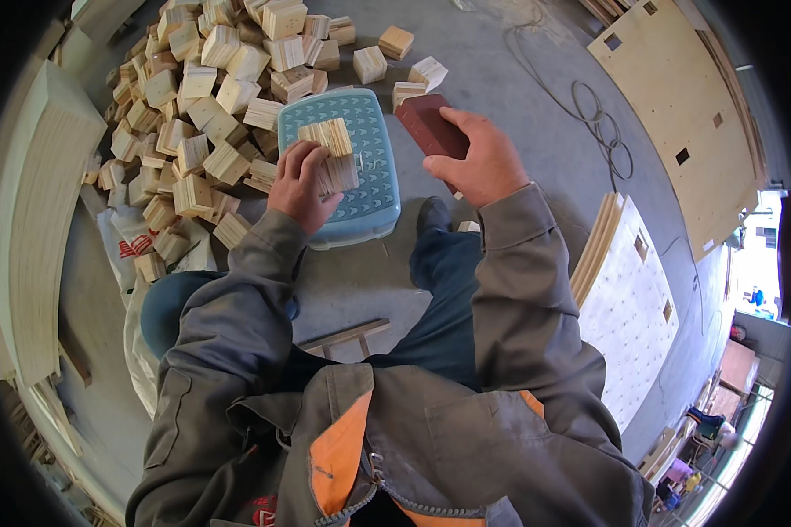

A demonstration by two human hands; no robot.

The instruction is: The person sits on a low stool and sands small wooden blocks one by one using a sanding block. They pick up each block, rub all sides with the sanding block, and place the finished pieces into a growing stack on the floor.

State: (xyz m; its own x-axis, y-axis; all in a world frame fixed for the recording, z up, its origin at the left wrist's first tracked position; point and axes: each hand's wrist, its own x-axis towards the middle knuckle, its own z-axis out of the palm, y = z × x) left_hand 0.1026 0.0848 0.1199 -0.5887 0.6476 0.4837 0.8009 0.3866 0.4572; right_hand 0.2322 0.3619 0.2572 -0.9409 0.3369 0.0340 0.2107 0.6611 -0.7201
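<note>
My left grip [301, 189] is pinching a wood block [338, 165] over the blue box [376, 191]; rightward, my right grip [490, 160] is clasping a red block [429, 127].

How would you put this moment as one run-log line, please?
left hand: holds plywood block over blue stool | right hand: holds dark-red block, right of stool | nearby: pile of wooden blocks on floor

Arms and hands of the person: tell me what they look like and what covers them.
The left sleeve and right sleeve are long, creased and dark grey-brown, reaching the wrists; the right one ends in a broad cuff. The left hand and right hand wear no gloves.
</note>
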